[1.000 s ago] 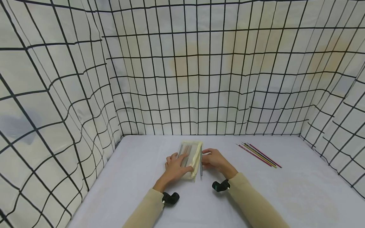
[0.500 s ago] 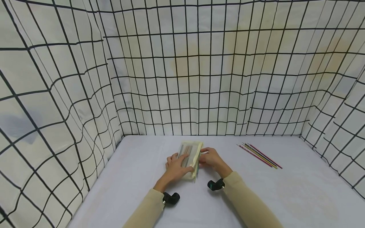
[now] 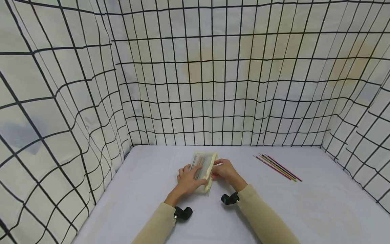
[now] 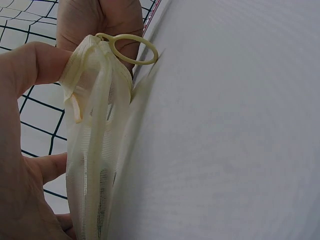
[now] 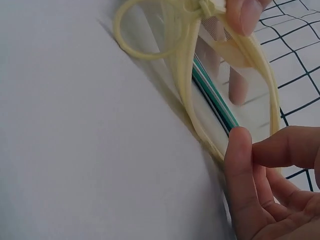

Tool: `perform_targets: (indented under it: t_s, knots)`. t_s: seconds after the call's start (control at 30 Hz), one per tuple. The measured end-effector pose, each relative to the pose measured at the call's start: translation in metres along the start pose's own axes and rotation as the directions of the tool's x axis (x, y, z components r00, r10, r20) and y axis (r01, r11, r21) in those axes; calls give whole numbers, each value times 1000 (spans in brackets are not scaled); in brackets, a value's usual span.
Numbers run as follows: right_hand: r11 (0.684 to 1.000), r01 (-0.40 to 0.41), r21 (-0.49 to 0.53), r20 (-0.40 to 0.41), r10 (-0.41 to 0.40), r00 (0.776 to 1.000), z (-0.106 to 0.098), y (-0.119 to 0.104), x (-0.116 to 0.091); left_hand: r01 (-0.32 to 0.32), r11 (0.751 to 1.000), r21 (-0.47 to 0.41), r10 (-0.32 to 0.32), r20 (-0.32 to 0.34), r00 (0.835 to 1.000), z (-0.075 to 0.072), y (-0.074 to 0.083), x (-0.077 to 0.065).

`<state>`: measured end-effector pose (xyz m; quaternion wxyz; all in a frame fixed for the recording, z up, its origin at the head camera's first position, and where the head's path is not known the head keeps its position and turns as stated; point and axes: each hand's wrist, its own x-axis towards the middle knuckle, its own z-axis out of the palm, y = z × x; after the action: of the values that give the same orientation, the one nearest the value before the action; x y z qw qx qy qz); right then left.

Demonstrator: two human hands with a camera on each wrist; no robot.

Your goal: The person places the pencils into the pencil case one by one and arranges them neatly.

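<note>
A pale yellow, see-through zip pouch (image 3: 210,162) lies on the table, with thin pencils showing through its window. My left hand (image 3: 189,181) grips it from the left, fingers spread over the top and thumb at the opening's edge. In the right wrist view the zip opening gapes on the right side. Green and dark pencils (image 5: 215,95) lie slanted inside it. Thumb and index finger of my right hand (image 3: 225,173) pinch their near end at the opening. A yellow ring pull (image 4: 131,36) hangs at the zip's end.
Several pencils (image 3: 278,166), red, yellow and dark, lie together at the right on the white table (image 3: 304,210). Black-netted white walls (image 3: 219,112) enclose the back and sides.
My right hand has moved left to the pouch, and the pencils it held beside the pouch have slid in through the opening. The left hand has stayed in place.
</note>
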<state>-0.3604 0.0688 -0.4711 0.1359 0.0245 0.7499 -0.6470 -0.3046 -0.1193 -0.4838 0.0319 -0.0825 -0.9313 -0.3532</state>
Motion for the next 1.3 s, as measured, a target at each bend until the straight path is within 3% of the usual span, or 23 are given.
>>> perform_targets:
  t_s: [0.2, 0.43, 0.83, 1.0, 1.1, 1.3]
  knots:
    - [1000, -8, -23, -29, 7, 1000, -14, 2, -2, 2, 1000, -15, -1, 6, 1000, 0, 1, -1]
    - [991, 8, -134, -61, -17, 998, -39, 1, -2, 4, 1000, -22, -4, 4, 1000, 1, -1, -1]
    - [932, 131, -339, -52, -158, 986, -87, -3, -13, -5, 999, -34, 5, 4, 1000, 0, -1, -2]
    - [884, 220, -411, -1, -242, 970, -105, 0, -14, -10, 999, -49, 10, 8, 1000, 0, 0, -2]
    - [838, 257, -482, 23, -282, 959, -114, 3, -15, -13, 999, -49, 13, 8, 1000, -1, 0, -3]
    - [765, 287, -576, 50, -317, 947, -130, 6, -17, -9, 999, -45, 9, 7, 1000, -1, 0, -2]
